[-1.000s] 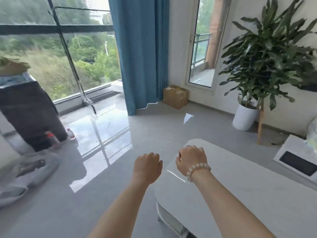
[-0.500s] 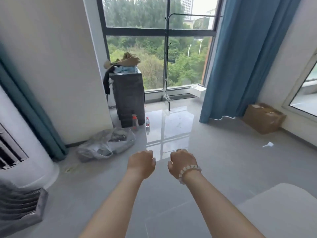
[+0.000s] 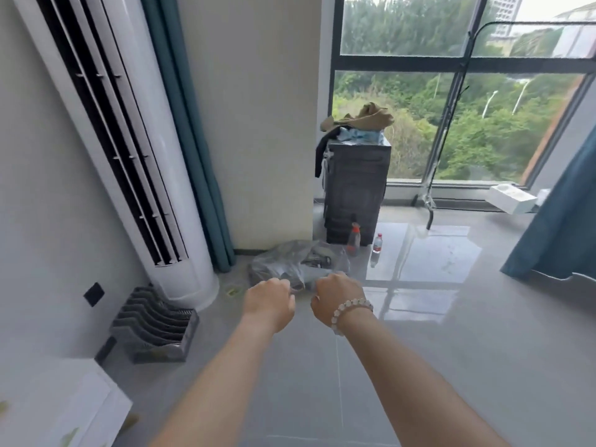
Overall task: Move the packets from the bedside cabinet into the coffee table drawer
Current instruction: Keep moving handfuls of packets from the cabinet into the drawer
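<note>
Standing in the room here, only the one head view to go on. Both arms are stretched out in front over the grey tile floor [image 3: 483, 350]. The left hand [image 3: 269, 304] and the right hand [image 3: 337, 300] are each curled into a loose fist, close side by side but not touching, and I can't see anything held in either one. There's a pale bead bracelet [image 3: 350, 312] on the right wrist.

No packets anywhere that I can make out, and no coffee table drawer in shot either. At the bottom left corner there's a white cabinet [image 3: 64, 404] that might be the bedside one, but I honestly can't tell. Past the hands there's a crumpled grey plastic bag [image 3: 300, 262] on the floor, two small bottles [image 3: 364, 243], a dark box stack [image 3: 354, 195] with clothes piled on top, and a tall white standing air conditioner [image 3: 135, 156] on the left.

My read: this is the walk-over-and-fetch step, nothing picked up yet. Next move needs the person to get to the bedside cabinet, spot the packets and open a hand to grab them.
</note>
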